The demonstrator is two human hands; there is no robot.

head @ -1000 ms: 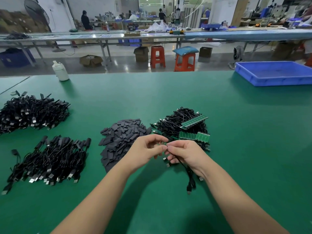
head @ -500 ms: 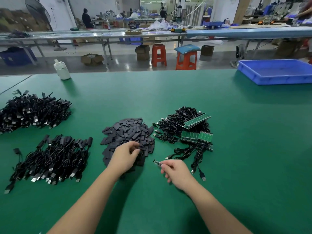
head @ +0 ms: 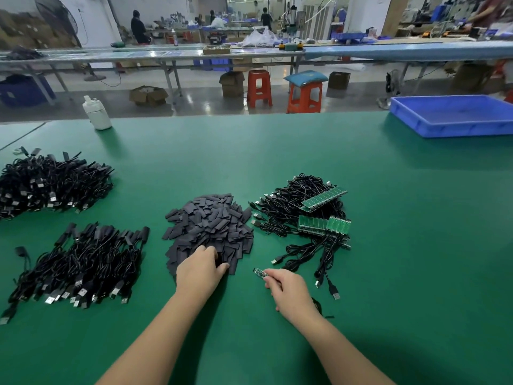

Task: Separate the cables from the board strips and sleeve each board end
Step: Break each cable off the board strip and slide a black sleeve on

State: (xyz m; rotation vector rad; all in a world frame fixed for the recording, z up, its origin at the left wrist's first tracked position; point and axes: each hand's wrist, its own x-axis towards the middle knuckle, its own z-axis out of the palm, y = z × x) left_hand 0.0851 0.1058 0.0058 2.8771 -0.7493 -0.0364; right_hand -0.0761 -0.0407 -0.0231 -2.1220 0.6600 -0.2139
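My right hand (head: 288, 290) pinches a single cable by its small green board end (head: 259, 272), which sticks out to the left; the black cable trails under my wrist. My left hand (head: 200, 269) lies on the near edge of a heap of dark grey sleeves (head: 211, 223), fingers curled down into it; whether it holds a sleeve is hidden. To the right lies a tangle of black cables (head: 294, 209) still joined to green board strips (head: 323, 200).
Two piles of black cables lie on the green table: one at the far left (head: 50, 184), one at the near left (head: 80, 262). A white bottle (head: 95, 112) stands at the back edge. A blue tray (head: 455, 118) sits at the back right.
My hands came apart from in front of the board strips. The left went to the sleeve heap and now digs into its near edge; the right drew the single cable toward me.
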